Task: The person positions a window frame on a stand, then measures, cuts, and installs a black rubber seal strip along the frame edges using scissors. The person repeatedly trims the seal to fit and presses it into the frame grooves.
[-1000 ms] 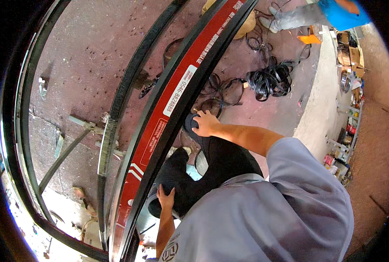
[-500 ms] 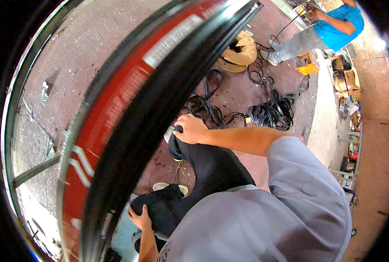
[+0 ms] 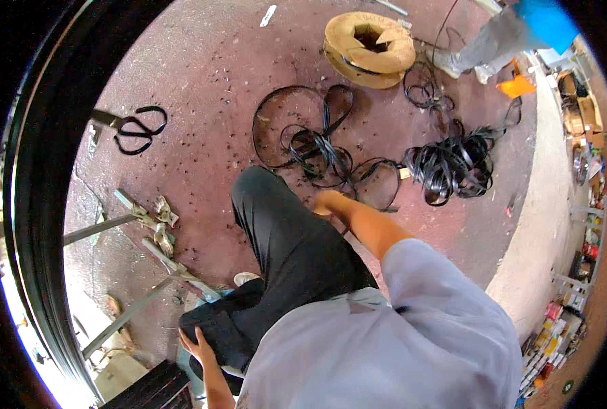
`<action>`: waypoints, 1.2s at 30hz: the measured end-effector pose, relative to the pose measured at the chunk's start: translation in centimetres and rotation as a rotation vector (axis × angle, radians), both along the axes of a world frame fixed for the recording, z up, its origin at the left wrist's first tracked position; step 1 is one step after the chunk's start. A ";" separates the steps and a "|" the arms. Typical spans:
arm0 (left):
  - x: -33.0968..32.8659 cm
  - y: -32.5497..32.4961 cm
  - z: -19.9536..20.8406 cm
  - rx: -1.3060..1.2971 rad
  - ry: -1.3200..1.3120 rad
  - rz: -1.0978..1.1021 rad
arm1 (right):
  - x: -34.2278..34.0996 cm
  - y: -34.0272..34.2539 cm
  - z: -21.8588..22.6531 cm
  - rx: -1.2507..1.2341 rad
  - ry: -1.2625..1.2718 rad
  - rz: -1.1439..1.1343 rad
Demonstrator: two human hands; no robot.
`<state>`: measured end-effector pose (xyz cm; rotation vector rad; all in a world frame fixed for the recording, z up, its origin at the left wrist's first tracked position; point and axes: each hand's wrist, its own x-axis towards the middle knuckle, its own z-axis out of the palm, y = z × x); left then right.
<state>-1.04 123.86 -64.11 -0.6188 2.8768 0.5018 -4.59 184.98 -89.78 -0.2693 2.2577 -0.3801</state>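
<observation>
My left hand (image 3: 201,350) rests on my left knee, on the black trousers (image 3: 283,252), with its fingers spread and nothing in them. On the other side, my right hand (image 3: 328,202) hangs beside my raised right thigh. Its fingers are blurred and partly hidden by the leg, so their pose does not show. Past the right hand, loops of flat black strap (image 3: 317,151) lie loose on the reddish floor. A larger tangled heap of black strap (image 3: 450,167) lies farther right.
Long dark bars (image 3: 41,170) curve down the left side. Black-handled scissors (image 3: 136,131) show near them. Worn gloves (image 3: 163,228) lie on a metal frame (image 3: 129,300). A cardboard-sided spool (image 3: 392,44) lies at the back. A person in blue (image 3: 545,24) stands back right, beside stocked shelves (image 3: 589,225).
My view has swung, so the red and black bars have slid to the left edge. My right hand has come off my knee to the thigh's outer side. My left hand stays on its knee.
</observation>
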 end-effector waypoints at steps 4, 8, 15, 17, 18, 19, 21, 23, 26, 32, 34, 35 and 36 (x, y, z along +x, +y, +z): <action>6.3 -2.2 2.7 0.325 0.012 0.000 | 8.8 1.4 -7.6 0.050 -0.179 -0.770; 9.0 -0.1 3.5 0.379 -0.002 0.281 | 7.2 3.6 -6.2 0.142 -0.107 -0.932; 9.6 -3.3 4.2 0.363 -0.009 0.102 | -0.2 6.5 -12.5 0.519 0.246 -0.387; 9.7 -2.5 3.4 0.400 -0.027 0.243 | -2.8 6.5 -11.0 0.557 0.079 -0.053; 9.9 -4.8 3.3 0.393 -0.040 0.274 | -3.8 6.1 -10.7 0.544 0.096 -0.079; 9.2 -4.4 3.1 0.348 -0.080 0.277 | -4.0 5.5 -11.0 0.531 0.109 -0.100; 7.9 -3.5 2.7 0.300 -0.143 0.287 | -4.3 4.8 -11.4 0.472 0.117 -0.128; 4.6 2.4 2.9 0.313 -0.183 0.333 | -3.3 4.4 -11.2 0.382 0.106 -0.164; 2.4 3.9 2.9 0.377 -0.143 0.277 | -0.7 2.6 -9.4 0.162 0.058 -0.248; -1.2 3.6 0.6 0.298 -0.137 0.121 | 5.5 1.4 -2.3 -0.039 -0.085 -0.243; -2.4 5.4 0.7 0.271 -0.136 0.069 | 8.4 1.6 -1.7 -0.081 -0.023 -0.347; -2.8 6.0 0.6 0.284 -0.148 0.075 | 9.9 1.8 -0.5 -0.126 0.078 -0.451; -3.2 6.5 0.5 0.292 -0.165 0.077 | 11.1 1.9 1.9 -0.173 0.175 -0.557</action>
